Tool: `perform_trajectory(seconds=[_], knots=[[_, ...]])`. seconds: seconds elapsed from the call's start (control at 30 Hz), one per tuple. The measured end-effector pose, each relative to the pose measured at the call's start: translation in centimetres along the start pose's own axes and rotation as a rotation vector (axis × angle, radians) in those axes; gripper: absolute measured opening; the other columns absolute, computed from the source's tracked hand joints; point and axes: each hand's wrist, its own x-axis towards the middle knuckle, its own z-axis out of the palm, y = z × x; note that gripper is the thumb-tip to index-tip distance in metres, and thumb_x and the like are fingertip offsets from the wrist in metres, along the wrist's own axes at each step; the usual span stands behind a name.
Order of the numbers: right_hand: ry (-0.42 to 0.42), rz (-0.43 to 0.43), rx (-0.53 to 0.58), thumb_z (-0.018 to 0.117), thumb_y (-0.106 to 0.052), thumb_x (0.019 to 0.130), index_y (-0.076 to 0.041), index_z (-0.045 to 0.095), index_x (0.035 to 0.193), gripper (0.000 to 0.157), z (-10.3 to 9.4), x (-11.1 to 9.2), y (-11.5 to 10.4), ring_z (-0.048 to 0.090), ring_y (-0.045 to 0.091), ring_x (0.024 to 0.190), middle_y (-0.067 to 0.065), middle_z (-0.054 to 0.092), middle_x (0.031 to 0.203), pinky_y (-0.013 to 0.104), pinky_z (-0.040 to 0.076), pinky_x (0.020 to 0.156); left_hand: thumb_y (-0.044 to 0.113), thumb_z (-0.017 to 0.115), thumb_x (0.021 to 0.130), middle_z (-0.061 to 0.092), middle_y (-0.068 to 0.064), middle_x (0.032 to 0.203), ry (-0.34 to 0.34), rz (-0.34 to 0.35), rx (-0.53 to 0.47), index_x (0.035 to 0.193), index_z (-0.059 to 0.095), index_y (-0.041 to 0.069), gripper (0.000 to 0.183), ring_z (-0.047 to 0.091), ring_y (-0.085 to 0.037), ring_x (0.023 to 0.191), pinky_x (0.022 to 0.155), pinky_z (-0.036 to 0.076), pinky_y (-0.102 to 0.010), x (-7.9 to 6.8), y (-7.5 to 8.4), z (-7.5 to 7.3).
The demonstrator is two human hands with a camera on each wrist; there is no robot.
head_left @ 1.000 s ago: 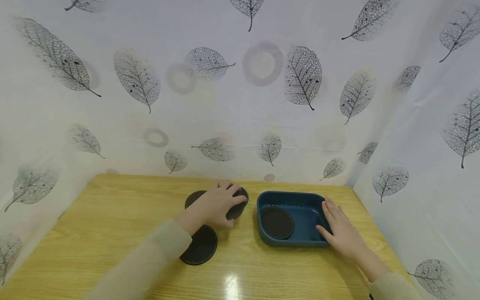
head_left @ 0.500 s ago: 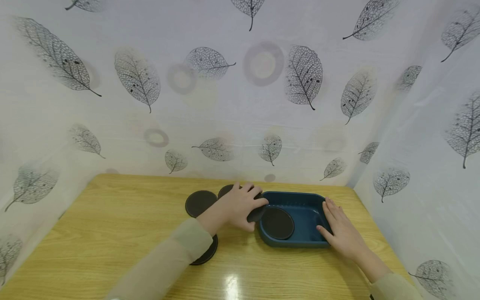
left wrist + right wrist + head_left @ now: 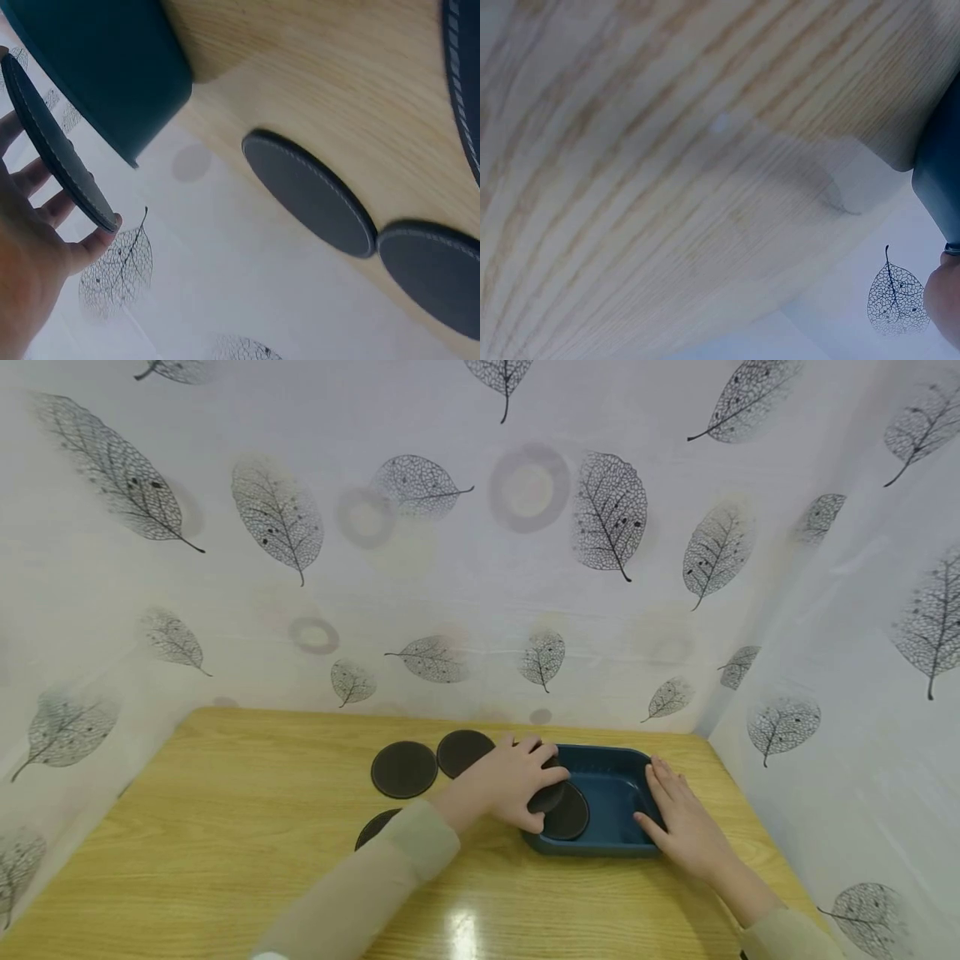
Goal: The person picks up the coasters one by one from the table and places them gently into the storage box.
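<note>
My left hand (image 3: 510,785) holds a round black coaster (image 3: 58,150) with a stitched edge, fingers and thumb spread around its rim. It is over the left end of a dark blue rectangular basin (image 3: 618,806). Inside the basin, at that same end, lies another black coaster (image 3: 573,818), partly covered by the held one. My right hand (image 3: 686,827) rests on the basin's right rim with straight fingers, the thumb reaching over the inside. The right wrist view catches only a fingertip (image 3: 945,300) at the basin's edge.
Left of the basin on the wooden table (image 3: 247,810) lie a coaster (image 3: 403,769) and, close beside it, a second coaster (image 3: 462,752). A third coaster (image 3: 373,828) is partly hidden by the left sleeve. A leaf-patterned sheet (image 3: 480,568) hangs behind the table and along its sides.
My left hand has carried its coaster rightward, from beside the coasters on the table to over the basin's left end. The right hand has stayed on the rim.
</note>
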Motion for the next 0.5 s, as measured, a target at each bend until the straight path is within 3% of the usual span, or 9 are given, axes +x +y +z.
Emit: perform_trajectory(seconds=[0.2, 0.37, 0.5], knots=[[0.007, -0.006, -0.003, 0.067, -0.032, 0.103, 0.015, 0.035, 0.158, 0.078, 0.3, 0.0, 0.2, 0.007, 0.025, 0.168, 0.033, 0.028, 0.169, 0.017, -0.012, 0.128, 0.063, 0.065, 0.090, 0.046, -0.001, 0.161, -0.008, -0.003, 0.019, 0.156, 0.048, 0.039, 0.073, 0.049, -0.025, 0.142, 0.105, 0.047, -0.050, 1.1, 0.6, 0.5], [0.007, -0.012, 0.000, 0.066, -0.031, 0.104, 0.015, 0.034, 0.158, 0.078, 0.4, 0.1, 0.3, -0.005, 0.009, 0.166, 0.033, 0.027, 0.170, 0.015, -0.014, 0.126, 0.067, 0.063, 0.091, 0.047, 0.000, 0.159, -0.032, 0.000, 0.039, 0.158, 0.046, 0.040, 0.074, 0.048, -0.024, 0.142, 0.108, 0.047, -0.049, 1.7, 1.0, 0.8], [0.002, -0.010, 0.001, 0.065, -0.031, 0.104, 0.015, 0.034, 0.159, 0.078, 0.4, 0.1, 0.4, 0.005, 0.025, 0.168, 0.032, 0.027, 0.170, 0.015, -0.014, 0.126, 0.067, 0.062, 0.092, 0.046, 0.001, 0.160, -0.049, 0.002, 0.031, 0.159, 0.044, 0.041, 0.074, 0.046, -0.024, 0.144, 0.112, 0.046, -0.050, 2.3, 1.5, 0.8]])
